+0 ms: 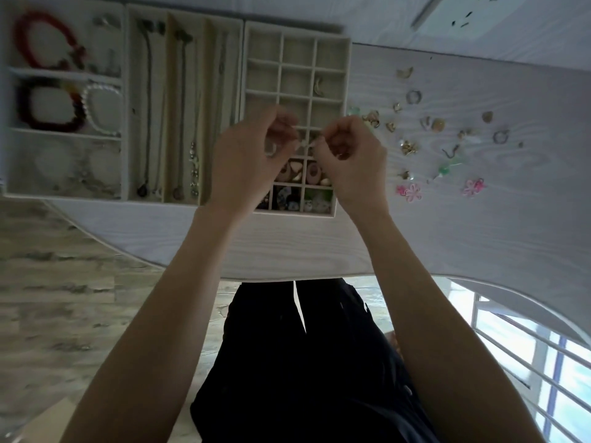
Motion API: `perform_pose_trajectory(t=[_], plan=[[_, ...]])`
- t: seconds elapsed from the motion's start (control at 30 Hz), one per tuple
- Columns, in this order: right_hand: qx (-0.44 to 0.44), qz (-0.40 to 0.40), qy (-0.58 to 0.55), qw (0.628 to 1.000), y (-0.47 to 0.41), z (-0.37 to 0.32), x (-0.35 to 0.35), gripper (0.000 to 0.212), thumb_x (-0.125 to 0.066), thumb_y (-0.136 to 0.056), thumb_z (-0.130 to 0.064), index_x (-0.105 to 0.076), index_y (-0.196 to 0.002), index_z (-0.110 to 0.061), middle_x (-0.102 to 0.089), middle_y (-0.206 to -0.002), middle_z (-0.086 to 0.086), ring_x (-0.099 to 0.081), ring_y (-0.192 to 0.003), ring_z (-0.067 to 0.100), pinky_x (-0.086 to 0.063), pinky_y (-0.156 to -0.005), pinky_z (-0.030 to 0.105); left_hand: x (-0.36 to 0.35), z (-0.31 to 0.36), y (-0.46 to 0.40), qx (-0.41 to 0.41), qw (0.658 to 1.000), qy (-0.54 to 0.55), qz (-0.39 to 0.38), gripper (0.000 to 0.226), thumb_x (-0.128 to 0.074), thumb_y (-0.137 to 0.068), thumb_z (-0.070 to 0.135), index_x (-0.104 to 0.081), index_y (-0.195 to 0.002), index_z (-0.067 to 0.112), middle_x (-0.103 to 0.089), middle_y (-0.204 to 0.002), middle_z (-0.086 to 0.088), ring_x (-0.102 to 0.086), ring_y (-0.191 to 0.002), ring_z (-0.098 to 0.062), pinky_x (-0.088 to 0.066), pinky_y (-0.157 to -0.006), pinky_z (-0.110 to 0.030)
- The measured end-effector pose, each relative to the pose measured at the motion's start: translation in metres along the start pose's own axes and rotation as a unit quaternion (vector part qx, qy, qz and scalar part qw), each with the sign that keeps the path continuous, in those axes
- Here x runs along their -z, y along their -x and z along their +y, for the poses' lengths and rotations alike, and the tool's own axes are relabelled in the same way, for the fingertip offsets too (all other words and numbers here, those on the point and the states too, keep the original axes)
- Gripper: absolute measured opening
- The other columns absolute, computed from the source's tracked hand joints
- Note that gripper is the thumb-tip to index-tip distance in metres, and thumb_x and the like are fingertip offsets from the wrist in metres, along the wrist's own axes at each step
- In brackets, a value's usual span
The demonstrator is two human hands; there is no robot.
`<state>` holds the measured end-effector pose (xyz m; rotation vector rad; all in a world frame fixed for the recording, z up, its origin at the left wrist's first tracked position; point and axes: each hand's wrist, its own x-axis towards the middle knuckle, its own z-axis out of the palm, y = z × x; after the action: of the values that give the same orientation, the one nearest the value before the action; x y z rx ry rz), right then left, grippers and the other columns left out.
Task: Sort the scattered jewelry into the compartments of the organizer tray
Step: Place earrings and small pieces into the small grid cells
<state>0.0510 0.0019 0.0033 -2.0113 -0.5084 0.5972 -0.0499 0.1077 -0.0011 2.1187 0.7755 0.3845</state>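
Observation:
A cream grid tray [348, 75] with many small compartments stands in the middle of the table. Its near compartments hold earrings; a gold piece [318, 86] lies in one on the right column. My left hand [248, 161] and my right hand [350, 161] hover over the tray's middle rows with fingers curled. Between their fingertips they pinch a small pale piece of jewelry [305, 145]; it is too small and blurred to tell more. Scattered earrings and rings [435, 124] lie on the table right of the tray, among them pink flower earrings [411, 190].
A long-slot tray [184, 107] with necklaces sits left of the grid tray. Further left a tray [64, 73] holds red, dark and pearl bracelets. The table's curved near edge [287, 273] runs just above my dark trousers. A barred window is at the lower right.

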Motion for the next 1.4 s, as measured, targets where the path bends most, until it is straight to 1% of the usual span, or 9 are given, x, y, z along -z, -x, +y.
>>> perform_pose_trajectory(t=[0.17, 0.3, 0.4, 0.57, 0.77, 0.9, 1.1, 1.2, 1.4], plan=[[0.110, 0.003, 0.107, 0.988, 0.006, 0.010, -0.007, 0.006, -0.068, -0.078, -0.011, -0.062, -0.080, -0.009, -0.059, -0.074, -0.004, -0.053, -0.069, 0.011, -0.041, -0.061, 0.020, 0.004, -0.010, -0.018, -0.074, 0.994, -0.066, -0.036, 0.019, -0.065, -0.089, 0.019, -0.068, -0.107, 0.014, -0.070, -0.096, 0.003, -0.064, -0.084, -0.008, -0.056, -0.079, -0.032], [0.159, 0.037, 0.207, 0.965, 0.011, 0.017, -0.008, 0.011, -0.071, -0.071, -0.006, -0.066, -0.080, -0.007, -0.061, -0.084, 0.005, -0.056, -0.076, 0.020, -0.036, -0.062, 0.019, 0.007, -0.015, -0.017, -0.105, 0.991, -0.080, -0.035, 0.028, -0.063, -0.089, 0.015, -0.066, -0.117, 0.015, -0.067, -0.115, 0.000, -0.059, -0.105, -0.015, -0.043, -0.097, -0.027], [0.191, 0.049, 0.257, 0.946, 0.014, 0.017, -0.006, 0.011, -0.065, -0.073, -0.001, -0.067, -0.083, -0.006, -0.061, -0.086, 0.008, -0.055, -0.080, 0.024, -0.035, -0.064, 0.019, 0.012, -0.024, -0.009, -0.108, 0.983, -0.144, 0.026, 0.019, -0.059, -0.092, 0.018, -0.069, -0.107, 0.014, -0.064, -0.112, -0.005, -0.053, -0.107, -0.024, -0.031, -0.095, -0.018], [0.242, 0.016, 0.314, 0.918, 0.006, 0.013, -0.003, 0.017, -0.061, -0.080, -0.008, -0.069, -0.095, -0.010, -0.060, -0.106, 0.014, -0.054, -0.093, 0.030, -0.045, -0.075, 0.032, 0.012, -0.026, 0.007, -0.102, 0.971, -0.214, 0.030, 0.016, -0.057, -0.090, 0.020, -0.073, -0.092, 0.015, -0.062, -0.112, -0.004, -0.051, -0.104, -0.027, -0.030, -0.091, -0.023], [0.255, -0.009, 0.364, 0.896, 0.001, 0.016, -0.003, 0.010, -0.060, -0.084, -0.015, -0.068, -0.087, -0.009, -0.060, -0.112, 0.015, -0.054, -0.099, 0.032, -0.046, -0.080, 0.038, 0.008, -0.025, 0.002, -0.112, 0.961, -0.251, -0.031, 0.021, -0.054, -0.086, 0.025, -0.075, -0.089, 0.019, -0.059, -0.122, -0.002, -0.041, -0.115, -0.027, -0.038, -0.090, -0.042], [0.266, -0.008, 0.370, 0.890, -0.001, 0.015, -0.004, 0.013, -0.058, -0.086, -0.015, -0.068, -0.091, -0.009, -0.060, -0.113, 0.016, -0.054, -0.098, 0.033, -0.046, -0.079, 0.037, 0.006, -0.022, -0.002, -0.127, 0.952, -0.274, -0.058, 0.023, -0.054, -0.084, 0.025, -0.074, -0.093, 0.023, -0.058, -0.124, -0.001, -0.032, -0.113, -0.022, -0.027, -0.088, -0.036], [0.278, -0.009, 0.412, 0.868, -0.013, 0.011, -0.010, 0.018, -0.056, -0.088, -0.023, -0.073, -0.089, -0.016, -0.062, -0.108, 0.012, -0.049, -0.098, 0.029, -0.046, -0.074, 0.037, 0.005, -0.029, -0.001, -0.119, 0.947, -0.292, -0.070, 0.028, -0.049, -0.087, 0.028, -0.073, -0.099, 0.024, -0.056, -0.129, 0.000, -0.044, -0.117, -0.032, -0.033, -0.088, -0.042], [0.268, -0.050, 0.456, 0.847, -0.024, 0.004, -0.011, 0.026, -0.051, -0.084, -0.031, -0.075, -0.084, -0.020, -0.059, -0.110, 0.008, -0.044, -0.102, 0.027, -0.041, -0.079, 0.034, 0.009, -0.029, -0.002, -0.105, 0.952, -0.285, -0.039, 0.026, -0.050, -0.088, 0.026, -0.072, -0.100, 0.022, -0.058, -0.126, 0.000, -0.047, -0.116, -0.031, -0.034, -0.088, -0.041], [0.225, -0.148, 0.508, 0.818, -0.037, -0.017, -0.010, 0.025, -0.056, -0.089, -0.037, -0.072, -0.104, -0.024, -0.054, -0.113, 0.007, -0.043, -0.110, 0.027, -0.031, -0.087, 0.031, 0.016, -0.028, -0.001, -0.098, 0.950, -0.295, -0.043, 0.031, -0.043, -0.089, 0.028, -0.070, -0.102, 0.024, -0.055, -0.130, -0.002, -0.045, -0.119, -0.033, -0.028, -0.090, -0.038]])
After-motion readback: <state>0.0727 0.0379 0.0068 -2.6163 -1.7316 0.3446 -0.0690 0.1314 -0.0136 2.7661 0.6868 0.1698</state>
